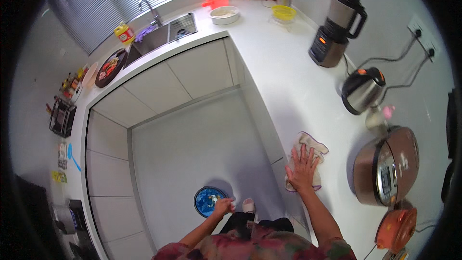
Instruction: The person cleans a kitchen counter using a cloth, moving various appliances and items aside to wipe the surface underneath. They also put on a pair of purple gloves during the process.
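My right hand (303,171) presses down on a pale cleaning cloth (309,141) with purple edging, fingers spread over it. The cloth lies rumpled on the white countertop (292,97), close to its inner edge. Over the floor, my left hand (224,206) is curled around a small white thing (234,202), too little of which shows to identify it. Just left of that hand stands a round bin (205,196) lined with a blue bag, some light-coloured waste inside.
Along the right wall stand a blender (335,29), an electric kettle (362,90), a brown rice cooker (386,169) and an orange electric pot (396,229). A white basin (224,15) and yellow bowl (284,12) sit farther back, near the sink (153,41). A dark tray (112,68) holds cut food.
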The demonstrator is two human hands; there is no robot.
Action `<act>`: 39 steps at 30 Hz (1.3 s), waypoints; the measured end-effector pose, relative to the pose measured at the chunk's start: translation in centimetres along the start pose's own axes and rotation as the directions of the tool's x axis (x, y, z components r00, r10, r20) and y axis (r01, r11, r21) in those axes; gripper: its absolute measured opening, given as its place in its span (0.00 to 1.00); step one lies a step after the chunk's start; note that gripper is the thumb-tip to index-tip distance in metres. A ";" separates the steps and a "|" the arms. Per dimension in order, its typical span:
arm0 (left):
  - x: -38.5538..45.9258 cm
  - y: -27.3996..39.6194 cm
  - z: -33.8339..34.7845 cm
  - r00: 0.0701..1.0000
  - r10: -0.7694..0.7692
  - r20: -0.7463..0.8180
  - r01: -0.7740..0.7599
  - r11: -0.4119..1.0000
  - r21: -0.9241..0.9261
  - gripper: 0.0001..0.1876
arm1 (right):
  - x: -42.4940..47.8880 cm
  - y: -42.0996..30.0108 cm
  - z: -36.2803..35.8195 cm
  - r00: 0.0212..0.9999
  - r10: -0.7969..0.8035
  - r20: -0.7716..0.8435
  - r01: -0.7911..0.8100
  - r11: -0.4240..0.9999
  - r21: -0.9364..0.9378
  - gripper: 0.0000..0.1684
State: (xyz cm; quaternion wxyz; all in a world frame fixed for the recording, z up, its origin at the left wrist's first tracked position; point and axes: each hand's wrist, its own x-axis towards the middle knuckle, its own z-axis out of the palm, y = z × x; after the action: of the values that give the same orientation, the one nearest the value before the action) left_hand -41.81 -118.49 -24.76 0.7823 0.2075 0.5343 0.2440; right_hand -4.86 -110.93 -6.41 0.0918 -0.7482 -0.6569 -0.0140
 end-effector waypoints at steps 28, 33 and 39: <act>2.7 13.1 -8.2 0.811 -0.142 -0.568 0.194 0.981 0.031 0.13 | 25.7 -4.4 4.0 0.996 -0.088 -0.029 0.090 0.992 0.089 0.48; 8.9 23.5 -6.0 0.872 -0.085 -0.483 0.144 0.986 0.086 0.17 | 33.7 -7.3 5.4 0.984 -0.178 -0.011 0.178 0.978 0.109 0.47; 14.5 33.4 -4.3 0.902 0.006 -0.432 0.071 0.984 0.162 0.19 | 44.6 -10.8 8.3 0.953 -0.286 -0.099 0.290 0.957 0.031 0.46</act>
State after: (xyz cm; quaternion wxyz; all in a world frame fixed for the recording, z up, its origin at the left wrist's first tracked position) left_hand -46.72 -82.90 -17.37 0.6277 0.2070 0.7166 0.2230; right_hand -10.24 -64.62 -6.97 0.1362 -0.6409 -0.7540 -0.0476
